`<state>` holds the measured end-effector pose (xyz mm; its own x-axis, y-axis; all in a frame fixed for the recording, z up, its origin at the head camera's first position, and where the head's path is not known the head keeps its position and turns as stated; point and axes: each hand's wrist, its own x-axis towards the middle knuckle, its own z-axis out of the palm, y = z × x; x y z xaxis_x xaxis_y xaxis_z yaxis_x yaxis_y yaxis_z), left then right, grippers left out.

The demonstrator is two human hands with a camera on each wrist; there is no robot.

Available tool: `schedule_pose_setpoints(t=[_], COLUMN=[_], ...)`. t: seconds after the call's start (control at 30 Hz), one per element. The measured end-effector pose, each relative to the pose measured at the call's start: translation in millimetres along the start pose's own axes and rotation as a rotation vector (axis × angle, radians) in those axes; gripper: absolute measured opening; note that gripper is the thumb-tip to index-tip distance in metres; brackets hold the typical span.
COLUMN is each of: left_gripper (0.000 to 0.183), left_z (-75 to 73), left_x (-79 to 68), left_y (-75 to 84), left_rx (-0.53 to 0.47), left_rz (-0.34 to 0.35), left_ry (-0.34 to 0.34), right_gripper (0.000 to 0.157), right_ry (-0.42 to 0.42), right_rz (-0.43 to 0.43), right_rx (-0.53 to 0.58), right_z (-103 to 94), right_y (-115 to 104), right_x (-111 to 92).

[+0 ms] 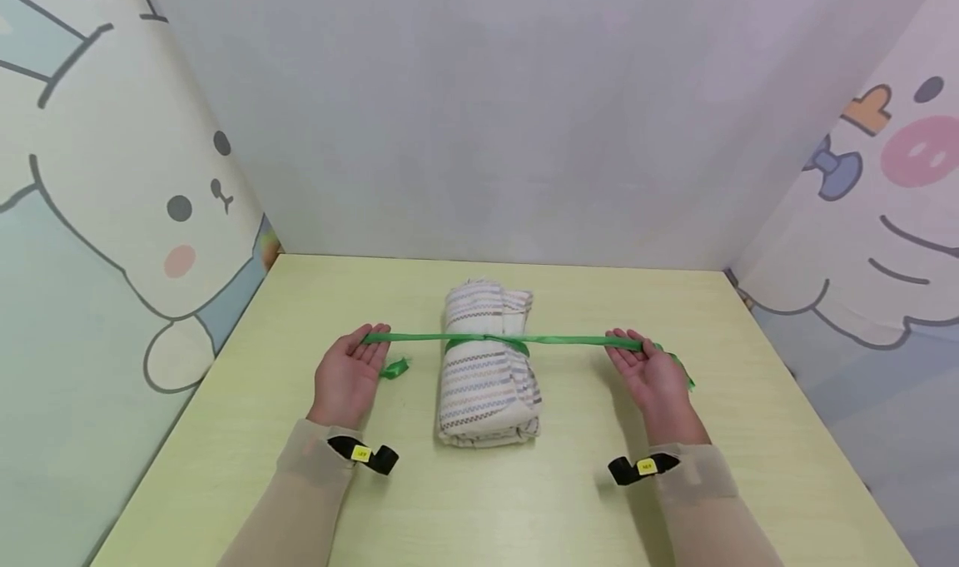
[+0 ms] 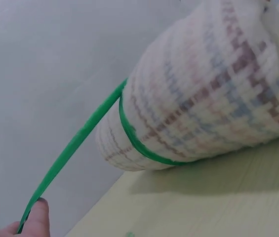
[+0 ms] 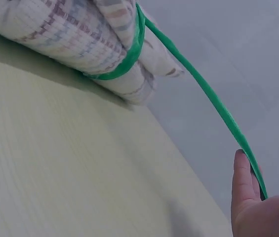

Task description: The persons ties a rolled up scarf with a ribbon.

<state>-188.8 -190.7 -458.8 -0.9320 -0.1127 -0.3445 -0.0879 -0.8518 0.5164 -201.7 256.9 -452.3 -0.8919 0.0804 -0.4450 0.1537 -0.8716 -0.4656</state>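
A rolled cloth (image 1: 483, 392), white with bands of small coloured patterns, lies lengthwise on the table. Round its middle goes a green ribbon (image 1: 569, 340), crossed at the top, its two ends drawn out sideways in a nearly straight line. My left hand (image 1: 346, 384) pinches one end between thumb and fingers, palm up, left of the cloth. On the other side my right hand (image 1: 653, 377) pinches the opposite end the same way, with a loose tail hanging past it. In the left wrist view the ribbon (image 2: 77, 140) rises from the fingertips to the roll's top.
The pale yellow table (image 1: 487, 509) ends at a grey back wall (image 1: 479, 134). Side panels with cartoon animals stand left and right. Black wrist straps with small cameras sit on both sleeves. The ribbon's left tail lies beside the left hand.
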Motion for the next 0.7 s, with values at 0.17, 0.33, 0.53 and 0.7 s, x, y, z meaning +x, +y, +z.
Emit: schedule_pose_setpoints(t=[0.17,0.33,0.53,0.7], left_gripper=[0.048,0.048,0.053,0.061], left_z=[-0.2,0.8,-2.1,-10.5], left_x=[-0.9,-3.8,-5.2,-11.3], left_y=[0.1,-3.1,-3.2,4.5], left_rx=[-0.069,-0.061,-0.013,0.044], left_rz=[-0.025,-0.014,-0.008,-0.067], left_ry=[0.032,0.031,-0.003,-0.071], right_gripper=[0.036,0.036,0.034,0.039], right_ry=[0.025,0.017,-0.041,-0.006], right_rz=[-0.019,-0.013,0.002,-0.065], right_rx=[-0.017,-0.111,-0.299,-0.585], right_z=[-0.4,-0.6,-3.0,-5.6], right_y=[1.1,0.3,-7.4,-12.5], right_x=[-0.5,-1.5,-3.3,-4.4])
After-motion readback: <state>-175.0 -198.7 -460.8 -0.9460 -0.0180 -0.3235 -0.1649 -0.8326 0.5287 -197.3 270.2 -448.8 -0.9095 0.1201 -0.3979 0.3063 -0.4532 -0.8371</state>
